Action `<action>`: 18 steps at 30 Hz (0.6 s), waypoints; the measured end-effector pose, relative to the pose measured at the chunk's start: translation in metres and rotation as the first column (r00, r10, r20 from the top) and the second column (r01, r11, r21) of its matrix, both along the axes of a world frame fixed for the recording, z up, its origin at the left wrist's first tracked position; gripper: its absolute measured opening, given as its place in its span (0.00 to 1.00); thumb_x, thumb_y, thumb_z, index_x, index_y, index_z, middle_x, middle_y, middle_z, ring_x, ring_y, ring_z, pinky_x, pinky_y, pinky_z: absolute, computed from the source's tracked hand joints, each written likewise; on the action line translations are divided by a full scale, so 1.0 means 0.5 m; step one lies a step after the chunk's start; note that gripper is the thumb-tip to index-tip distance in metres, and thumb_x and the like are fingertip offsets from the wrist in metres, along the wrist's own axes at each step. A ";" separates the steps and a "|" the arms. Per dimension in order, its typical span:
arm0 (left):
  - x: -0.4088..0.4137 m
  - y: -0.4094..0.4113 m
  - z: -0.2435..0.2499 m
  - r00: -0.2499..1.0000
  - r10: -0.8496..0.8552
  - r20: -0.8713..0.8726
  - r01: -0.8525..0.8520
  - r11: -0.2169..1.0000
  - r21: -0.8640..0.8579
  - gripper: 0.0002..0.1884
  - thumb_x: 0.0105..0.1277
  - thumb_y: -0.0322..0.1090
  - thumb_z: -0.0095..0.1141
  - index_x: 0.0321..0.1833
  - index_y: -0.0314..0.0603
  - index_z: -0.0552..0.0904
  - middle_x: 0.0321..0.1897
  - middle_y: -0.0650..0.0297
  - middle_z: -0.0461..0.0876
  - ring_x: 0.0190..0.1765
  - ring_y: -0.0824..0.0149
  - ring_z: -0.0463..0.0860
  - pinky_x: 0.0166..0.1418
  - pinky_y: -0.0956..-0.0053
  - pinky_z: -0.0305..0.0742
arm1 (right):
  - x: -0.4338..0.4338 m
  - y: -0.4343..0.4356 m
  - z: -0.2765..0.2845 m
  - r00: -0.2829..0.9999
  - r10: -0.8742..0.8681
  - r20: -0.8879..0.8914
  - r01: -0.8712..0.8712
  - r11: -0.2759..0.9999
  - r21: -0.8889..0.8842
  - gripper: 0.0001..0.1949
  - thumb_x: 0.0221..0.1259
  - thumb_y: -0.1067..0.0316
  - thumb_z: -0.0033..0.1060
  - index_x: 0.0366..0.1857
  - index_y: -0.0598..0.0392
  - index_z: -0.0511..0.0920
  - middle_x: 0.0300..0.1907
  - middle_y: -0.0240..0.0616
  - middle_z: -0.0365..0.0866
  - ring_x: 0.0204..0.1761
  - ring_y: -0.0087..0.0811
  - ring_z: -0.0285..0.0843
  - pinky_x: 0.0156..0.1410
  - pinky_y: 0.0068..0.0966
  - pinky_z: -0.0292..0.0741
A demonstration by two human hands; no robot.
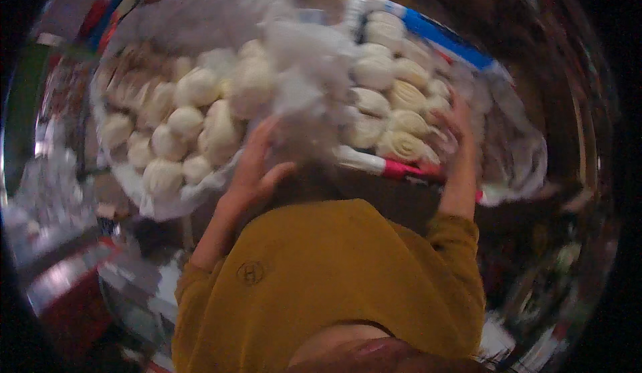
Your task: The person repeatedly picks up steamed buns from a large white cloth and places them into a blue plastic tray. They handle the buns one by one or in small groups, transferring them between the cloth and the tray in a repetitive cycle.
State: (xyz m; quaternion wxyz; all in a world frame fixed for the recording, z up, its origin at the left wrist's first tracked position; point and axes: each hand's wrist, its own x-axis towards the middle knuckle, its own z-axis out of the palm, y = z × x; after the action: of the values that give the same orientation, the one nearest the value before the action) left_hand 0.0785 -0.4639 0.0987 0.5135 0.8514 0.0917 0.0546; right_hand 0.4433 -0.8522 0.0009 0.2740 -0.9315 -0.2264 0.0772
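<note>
Blurred in the head view, my left hand (258,165) is at the near right edge of a pile of pale steamed buns (185,122) lying on white plastic. Its thumb and fingers are apart, and nothing shows in them. My right hand (454,127) reaches along the right side of several rows of pale rolled buns (406,97). Its fingertips lie at or on the rightmost rolls; whether they grip anything I cannot tell. Cloudy clear plastic (311,67) spreads between the two groups of buns, its near end close to my left fingertips.
Clear plastic wrapping (516,147) extends to the right of my right forearm. A blue and white printed wrapper edge (441,39) runs behind the rolls, and a pink and white one (386,165) along their near side. Blurred plastic bags (55,187) lie at the far left.
</note>
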 end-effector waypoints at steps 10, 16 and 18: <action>0.029 -0.010 0.001 1.000 -0.023 -0.020 0.024 0.999 0.023 0.41 0.60 0.30 0.65 0.76 0.43 0.59 0.74 0.56 0.62 0.72 0.54 0.67 0.72 0.59 0.65 | 0.008 -0.044 -0.013 0.983 -0.089 -0.158 0.112 0.983 0.144 0.50 0.26 0.62 0.85 0.66 0.52 0.67 0.61 0.40 0.74 0.59 0.36 0.75 0.64 0.31 0.73; 0.025 -0.012 0.012 0.996 0.070 -0.049 -0.074 0.994 -0.078 0.39 0.60 0.31 0.65 0.75 0.40 0.62 0.72 0.54 0.65 0.70 0.54 0.70 0.70 0.61 0.67 | -0.058 -0.099 0.001 0.864 -0.360 -0.353 0.504 0.592 0.629 0.44 0.41 0.70 0.80 0.68 0.50 0.63 0.60 0.40 0.74 0.60 0.38 0.74 0.62 0.35 0.75; 0.029 -0.017 0.012 0.994 0.095 -0.052 -0.099 0.991 -0.095 0.39 0.59 0.31 0.66 0.74 0.38 0.63 0.71 0.53 0.66 0.69 0.55 0.71 0.70 0.61 0.67 | -0.059 -0.098 0.025 0.860 -0.379 -0.343 0.505 0.527 0.683 0.44 0.42 0.66 0.81 0.68 0.49 0.62 0.61 0.41 0.72 0.60 0.38 0.73 0.60 0.38 0.77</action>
State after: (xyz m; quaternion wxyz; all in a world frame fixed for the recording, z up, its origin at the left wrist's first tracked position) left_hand 0.0929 -0.4724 0.1050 0.5488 0.8210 0.1477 0.0548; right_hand 0.4137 -0.9011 0.0135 0.6617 -0.7488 0.0282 -0.0253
